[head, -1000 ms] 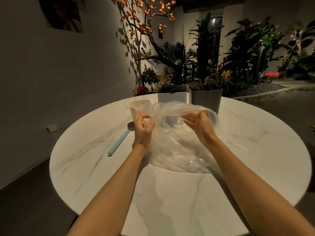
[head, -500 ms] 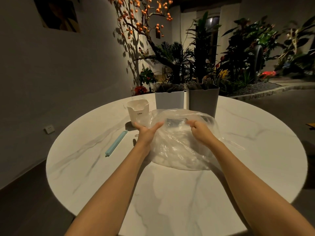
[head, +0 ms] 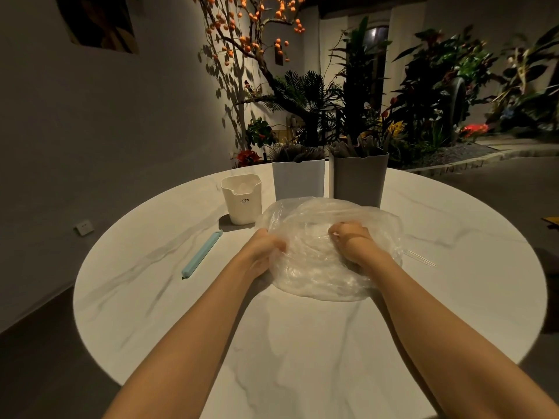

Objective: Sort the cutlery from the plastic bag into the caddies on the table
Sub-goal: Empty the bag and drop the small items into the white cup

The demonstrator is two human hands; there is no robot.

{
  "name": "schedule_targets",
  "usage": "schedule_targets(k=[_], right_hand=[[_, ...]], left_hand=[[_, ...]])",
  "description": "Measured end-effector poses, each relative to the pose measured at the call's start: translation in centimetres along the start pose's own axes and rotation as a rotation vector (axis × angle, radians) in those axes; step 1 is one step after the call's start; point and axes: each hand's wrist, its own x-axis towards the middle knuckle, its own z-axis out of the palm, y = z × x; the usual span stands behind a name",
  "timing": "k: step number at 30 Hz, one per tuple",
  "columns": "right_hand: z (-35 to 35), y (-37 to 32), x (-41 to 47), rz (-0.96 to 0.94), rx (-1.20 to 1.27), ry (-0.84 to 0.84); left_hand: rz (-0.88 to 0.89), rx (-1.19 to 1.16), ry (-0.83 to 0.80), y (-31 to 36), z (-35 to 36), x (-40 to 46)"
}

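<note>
A crumpled clear plastic bag lies on the round marble table, its contents pale and hard to make out. My left hand grips the bag's left edge with curled fingers. My right hand is curled into the film on top of the bag, right of centre. Behind the bag stand three caddies: a small cream one at the left, a taller white one and a grey one, the two tall ones holding dark cutlery.
A light blue bag clip lies on the table left of my left hand. A clear thin piece lies right of the bag. Plants and a wall stand beyond the table's far edge.
Both hands have come down from the raised bag mouth and pressed the bag flatter onto the table. The right hand has curled into the film on top.
</note>
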Motion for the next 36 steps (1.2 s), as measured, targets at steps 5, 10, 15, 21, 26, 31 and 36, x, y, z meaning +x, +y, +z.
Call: schedule_targets(k=[5, 10, 15, 21, 26, 31, 36], right_hand=[[-0.6, -0.7, -0.4, -0.041, 0.011, -0.033], [-0.1, -1.2, -0.9, -0.128, 0.023, 0.042], [-1.4, -2.0, -2.0, -0.311, 0.053, 0.002], [-2.2, -2.6, -3.5, -0.318, -0.121, -0.265], [-1.8, -1.9, -3.2, -0.287, -0.194, -0.251], [-0.9, -1.9, -2.8, -0.260, -0.249, -0.286], [0.2, -2.5, -3.0, -0.229, -0.264, -0.260]], left_hand=[[0.014, -0.038, -0.040, -0.2, 0.0, -0.3], [0.066, -0.011, 0.073, -0.5, 0.5, -0.5], [0.091, 0.128, 0.175, -0.8, 0.5, 0.9], [0.134, -0.025, 0.244, -1.0, 0.7, 1.1], [0.182, -0.145, 0.230, -0.9, 1.0, 0.6], [0.222, -0.114, 0.266, -0.8, 0.9, 0.8], [0.114, 0.016, 0.103, -0.3, 1.2, 0.2]])
